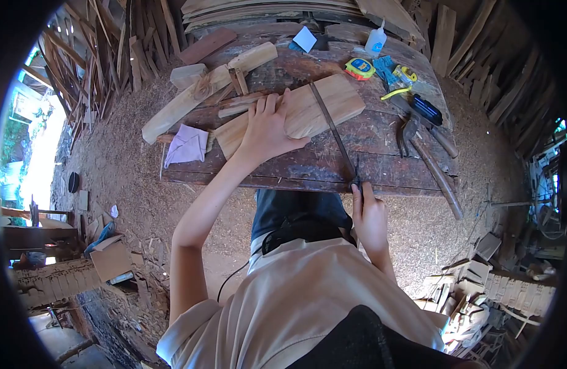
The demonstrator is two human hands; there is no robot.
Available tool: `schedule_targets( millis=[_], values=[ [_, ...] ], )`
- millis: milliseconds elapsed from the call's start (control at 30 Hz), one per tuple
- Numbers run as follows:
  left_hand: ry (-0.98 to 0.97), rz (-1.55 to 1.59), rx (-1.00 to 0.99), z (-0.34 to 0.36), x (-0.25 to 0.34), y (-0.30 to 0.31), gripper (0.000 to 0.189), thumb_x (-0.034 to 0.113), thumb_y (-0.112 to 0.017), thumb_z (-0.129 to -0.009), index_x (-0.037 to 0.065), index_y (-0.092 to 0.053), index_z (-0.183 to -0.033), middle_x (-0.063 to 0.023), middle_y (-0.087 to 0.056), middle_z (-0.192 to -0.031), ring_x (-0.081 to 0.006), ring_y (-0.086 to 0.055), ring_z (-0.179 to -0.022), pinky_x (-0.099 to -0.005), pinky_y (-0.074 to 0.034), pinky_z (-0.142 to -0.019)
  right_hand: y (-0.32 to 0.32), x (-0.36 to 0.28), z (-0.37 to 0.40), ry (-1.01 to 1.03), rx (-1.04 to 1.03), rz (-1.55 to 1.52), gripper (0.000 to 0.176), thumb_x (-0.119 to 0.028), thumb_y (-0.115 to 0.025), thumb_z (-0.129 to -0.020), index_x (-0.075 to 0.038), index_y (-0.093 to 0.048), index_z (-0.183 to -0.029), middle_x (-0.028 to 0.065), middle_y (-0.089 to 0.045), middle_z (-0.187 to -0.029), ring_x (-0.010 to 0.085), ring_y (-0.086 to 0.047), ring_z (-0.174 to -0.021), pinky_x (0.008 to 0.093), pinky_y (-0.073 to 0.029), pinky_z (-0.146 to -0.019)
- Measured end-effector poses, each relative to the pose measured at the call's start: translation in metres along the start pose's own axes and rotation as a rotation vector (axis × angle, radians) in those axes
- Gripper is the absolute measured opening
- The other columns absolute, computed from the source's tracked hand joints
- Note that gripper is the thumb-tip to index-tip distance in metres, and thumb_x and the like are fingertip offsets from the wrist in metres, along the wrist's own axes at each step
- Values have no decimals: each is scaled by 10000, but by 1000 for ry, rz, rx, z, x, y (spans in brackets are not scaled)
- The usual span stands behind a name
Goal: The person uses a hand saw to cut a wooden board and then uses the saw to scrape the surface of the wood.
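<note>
- At a worn workbench (308,166), our left hand (268,129) lies open, palm flat and fingers spread, on a pale wooden board (320,104).
- Our right hand (369,215) is closed around the handle end of a narrow metal blade (332,129) at the bench's near edge; the blade rests slantwise across the board.
- A tape measure (359,68) and pliers (407,132) lie to the right.

— what's the bench like?
— a dark, scarred plank workbench (308,166).
— and on it?
— a pale board (323,104) in the middle, a thin metal blade (334,129) slanting across it. a long plank (197,92) and a purple sheet (186,144) lie left. a yellow tape measure (359,68), glue bottle (375,42), pliers (407,132) and a wooden handle (440,178) lie right.
</note>
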State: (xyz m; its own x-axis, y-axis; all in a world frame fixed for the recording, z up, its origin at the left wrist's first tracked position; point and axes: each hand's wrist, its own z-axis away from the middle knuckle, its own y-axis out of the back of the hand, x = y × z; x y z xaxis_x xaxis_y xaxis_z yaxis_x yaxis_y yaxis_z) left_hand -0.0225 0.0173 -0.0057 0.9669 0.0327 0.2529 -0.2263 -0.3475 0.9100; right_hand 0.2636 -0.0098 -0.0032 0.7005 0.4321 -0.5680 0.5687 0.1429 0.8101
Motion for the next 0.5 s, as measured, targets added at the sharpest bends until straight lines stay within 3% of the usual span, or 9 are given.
schedule_targets(
  millis=[100, 200, 500],
  values=[
    [23, 10, -49, 0, 2, 4, 1131, 577, -804, -672, -20, -356, -1520, -230, -484, -1337, -400, -450, -1251, -513, -351, -1079, -7, 7, 3, 17, 41, -32, 170, -154, -560, -1022, -10, -560, -934, 214, -556, -557, 422, -590, -508, 482, -379, -436],
    [25, -4, -47, 0, 3, 4, 1131, 582, -804, -671, -18, -359, -1520, -226, -485, -1339, -397, -453, -1249, -519, -350, -1077, -5, 9, 4, -16, -2, 9, 188, -184, -552, -1023, -18, -542, -934, 231, -602, -591, 436, -632, -555, 508, -466, -467],
    [-9, -29, 11, 1, -2, -5, 1125, 627, -763, -669, -25, -377, -1501, -215, -500, -1293, -381, -464, -1216, -523, -323, -1074, -6, 11, 3, -4, 12, 7, 181, -182, -560, -1019, -29, -551, -923, 217, -592, -568, 424, -630, -540, 509, -460, -462]
  ],
)
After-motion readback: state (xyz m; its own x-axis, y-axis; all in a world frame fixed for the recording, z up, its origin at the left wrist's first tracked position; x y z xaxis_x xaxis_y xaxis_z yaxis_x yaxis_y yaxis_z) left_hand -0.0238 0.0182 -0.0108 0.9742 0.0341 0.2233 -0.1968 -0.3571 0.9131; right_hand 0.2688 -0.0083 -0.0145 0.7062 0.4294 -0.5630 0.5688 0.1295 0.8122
